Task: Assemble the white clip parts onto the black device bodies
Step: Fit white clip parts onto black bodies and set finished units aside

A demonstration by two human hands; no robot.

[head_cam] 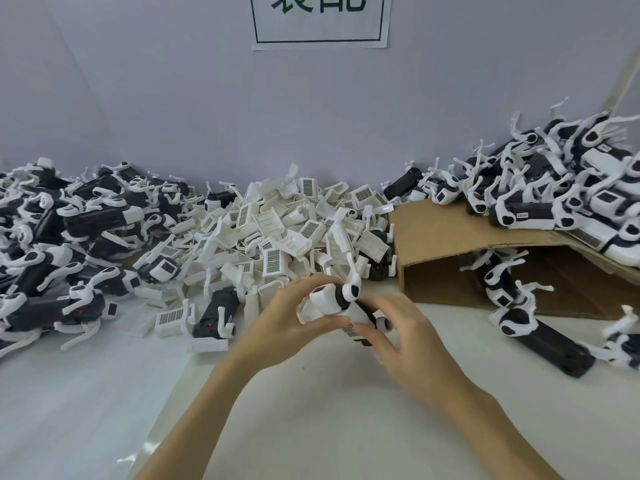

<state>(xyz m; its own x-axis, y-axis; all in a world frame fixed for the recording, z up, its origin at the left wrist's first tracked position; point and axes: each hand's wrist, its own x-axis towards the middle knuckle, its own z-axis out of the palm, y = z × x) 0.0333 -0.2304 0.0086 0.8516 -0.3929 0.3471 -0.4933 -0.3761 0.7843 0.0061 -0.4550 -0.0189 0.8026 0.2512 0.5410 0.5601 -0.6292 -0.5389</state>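
Note:
Over the middle of the table, my left hand (pixel 294 317) grips a white clip part (pixel 323 299) by its left end. My right hand (pixel 398 336) holds the black device body (pixel 367 315) from the right, its fingers curled round it. The clip part sits against the body's upper end, where a white arm with a black round cap (pixel 351 291) sticks up. How far the two parts are joined is hidden by my fingers. A heap of loose white clip parts (pixel 294 220) lies just behind my hands.
Black bodies with white arms are piled at the left (pixel 69 230) and on the right (pixel 571 188), atop and inside a tipped cardboard box (pixel 450 244). More bodies lie at the right (pixel 550 337). A wall with a paper sign (pixel 320 20) closes the back.

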